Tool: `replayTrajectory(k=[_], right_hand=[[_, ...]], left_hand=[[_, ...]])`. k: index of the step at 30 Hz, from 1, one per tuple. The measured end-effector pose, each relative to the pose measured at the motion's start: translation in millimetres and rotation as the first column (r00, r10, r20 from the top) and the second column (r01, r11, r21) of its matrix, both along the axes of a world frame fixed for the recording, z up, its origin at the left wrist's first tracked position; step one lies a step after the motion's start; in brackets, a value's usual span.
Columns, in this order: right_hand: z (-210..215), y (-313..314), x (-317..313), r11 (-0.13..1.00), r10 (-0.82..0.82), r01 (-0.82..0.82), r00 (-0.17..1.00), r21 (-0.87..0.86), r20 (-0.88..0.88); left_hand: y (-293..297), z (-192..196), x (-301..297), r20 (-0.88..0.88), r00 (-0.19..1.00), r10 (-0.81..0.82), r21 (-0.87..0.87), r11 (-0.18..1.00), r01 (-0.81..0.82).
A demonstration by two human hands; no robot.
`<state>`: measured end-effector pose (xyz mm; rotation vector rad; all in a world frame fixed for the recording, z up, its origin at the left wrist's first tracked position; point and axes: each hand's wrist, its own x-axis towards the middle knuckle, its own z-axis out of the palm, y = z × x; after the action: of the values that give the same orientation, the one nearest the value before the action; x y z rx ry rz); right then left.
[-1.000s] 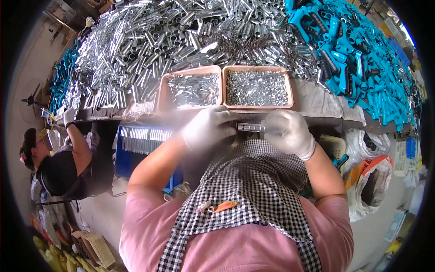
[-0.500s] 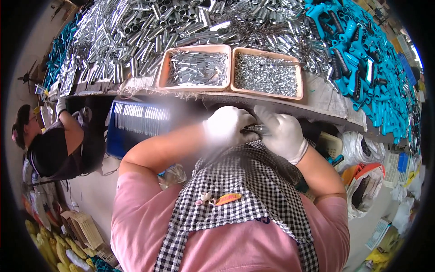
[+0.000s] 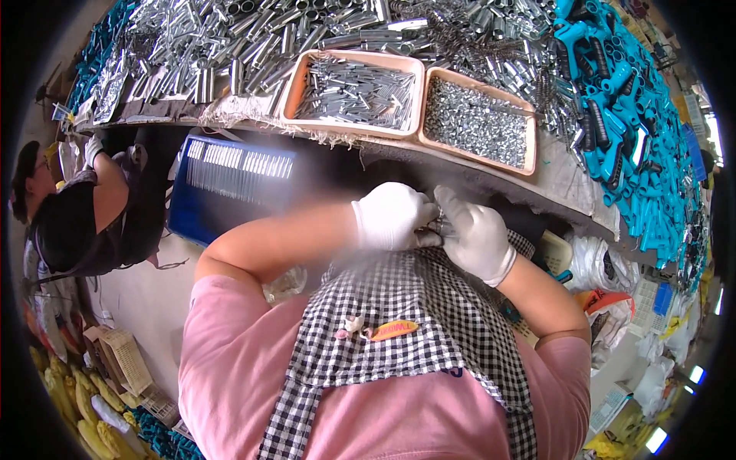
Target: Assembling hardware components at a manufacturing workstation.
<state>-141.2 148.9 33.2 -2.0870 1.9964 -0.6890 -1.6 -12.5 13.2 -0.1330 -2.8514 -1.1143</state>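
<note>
My left hand (image 3: 391,218) and my right hand (image 3: 478,239), both in white knit gloves, meet in front of my checked apron (image 3: 368,330), below the bench edge. Between the fingertips sits a small shiny metal part (image 3: 442,226), mostly covered by the gloves, so its exact kind does not show. The left fingers curl around one side of it. On the other side the right fingers press against it, the index finger pointing up. Just beyond the hands, an orange-rimmed tray (image 3: 353,131) holds thin metal pins, and a second tray (image 3: 477,159) holds tiny metal pieces.
Heaped metal tubes (image 3: 253,46) and dark springs (image 3: 468,42) cover the bench, with teal tool handles (image 3: 613,92) at right. A blue crate (image 3: 178,211) of aligned metal rods stands left of my arm. Another person (image 3: 84,211) sits at far left. Plastic bags (image 3: 602,264) lie at right.
The view has turned a little, so the trays and handles appear shifted to the right. My hands stay together at the metal part, with the fingers slightly rearranged around it.
</note>
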Motion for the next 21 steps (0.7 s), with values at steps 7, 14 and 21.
replayTrajectory(k=[7, 14, 21], right_hand=[[-15, -8, -2, 0.923, -0.297, -0.135, 0.345, 0.361, 0.89], [-15, -19, 8, 0.879, -0.33, -0.077, 0.614, 0.47, 0.717], [-25, -15, 13, 0.886, -0.446, 0.095, 0.443, 0.455, 0.778]], left_hand=[[-2, -14, 23, -0.318, 0.948, -0.03, -0.361, 0.928, -0.092], [-24, -15, 54, -0.532, 0.73, 0.429, 0.241, 0.903, -0.355], [-158, -125, 165, 0.249, -0.002, 0.969, -0.236, 0.059, -0.97]])
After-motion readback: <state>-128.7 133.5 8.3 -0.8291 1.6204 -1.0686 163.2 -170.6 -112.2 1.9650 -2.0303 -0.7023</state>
